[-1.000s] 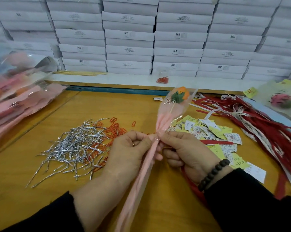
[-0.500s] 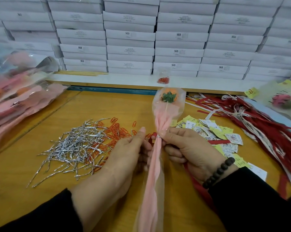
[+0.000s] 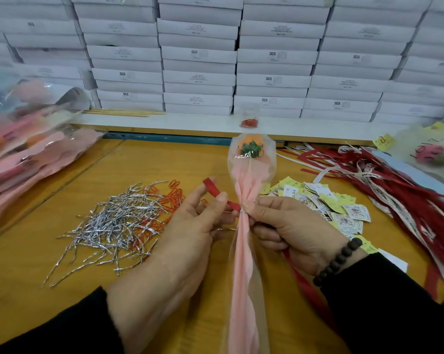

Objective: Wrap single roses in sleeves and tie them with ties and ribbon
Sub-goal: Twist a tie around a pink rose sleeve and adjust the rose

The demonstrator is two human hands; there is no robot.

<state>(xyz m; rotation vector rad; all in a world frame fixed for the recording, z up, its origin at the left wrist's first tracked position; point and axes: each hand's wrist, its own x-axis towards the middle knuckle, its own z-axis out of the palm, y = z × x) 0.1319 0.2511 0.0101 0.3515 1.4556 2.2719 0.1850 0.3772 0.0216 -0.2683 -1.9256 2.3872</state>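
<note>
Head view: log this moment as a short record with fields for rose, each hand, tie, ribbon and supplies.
rose: orange rose in pink sleeve, upright
left hand: pinches red ribbon end
right hand: grip on sleeve at gathered neck
tie: silver tie already round neck
ribbon: runs from left fingers to neck, not yet knotted
supplies: silver ties pile left, tags right

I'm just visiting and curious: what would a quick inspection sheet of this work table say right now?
Surface: wooden table, yellow-orange.
Job's things: orange rose in a pink sleeve, silver tie at its neck; red ribbon at the tie.
Clutter: silver ties pile, orange clips, paper tags, ribbon heap, wrapped roses.
Hands: left hand pinches the ribbon; right hand grips the sleeve.
Cables: nothing seen.
Surroundings: stacked white boxes behind.
</note>
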